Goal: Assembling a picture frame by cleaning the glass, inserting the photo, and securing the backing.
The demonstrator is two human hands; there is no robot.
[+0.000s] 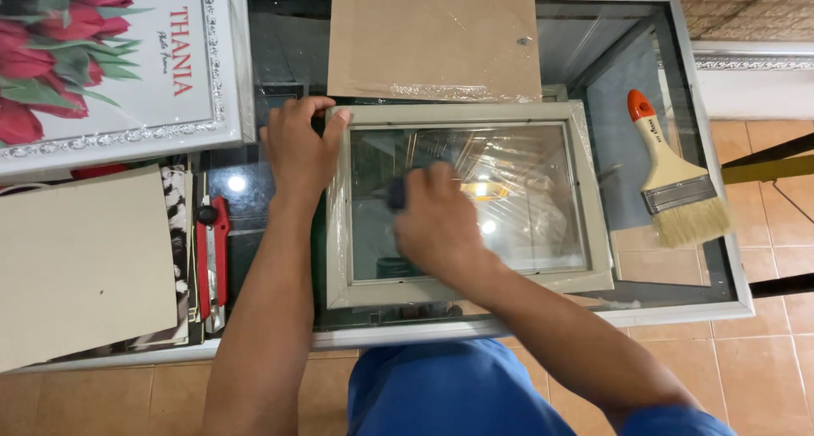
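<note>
A pale grey picture frame (593, 190) with a glass pane lies flat on the glass-topped counter (721, 283), partly wrapped in clear film. My left hand (297, 148) presses on the frame's upper left corner, fingers spread over the edge. My right hand (437, 224) sits over the glass pane, fingers closed around a small dark object (397, 194) that touches the glass. What the dark object is cannot be made out.
A brown backing board (432, 37) lies behind the frame. A paintbrush with orange-tipped handle (670, 177) rests at the right. A red utility knife (210, 249), a grey cardboard sheet (80, 266) and a silver frame with a tulip picture (110, 63) are at the left.
</note>
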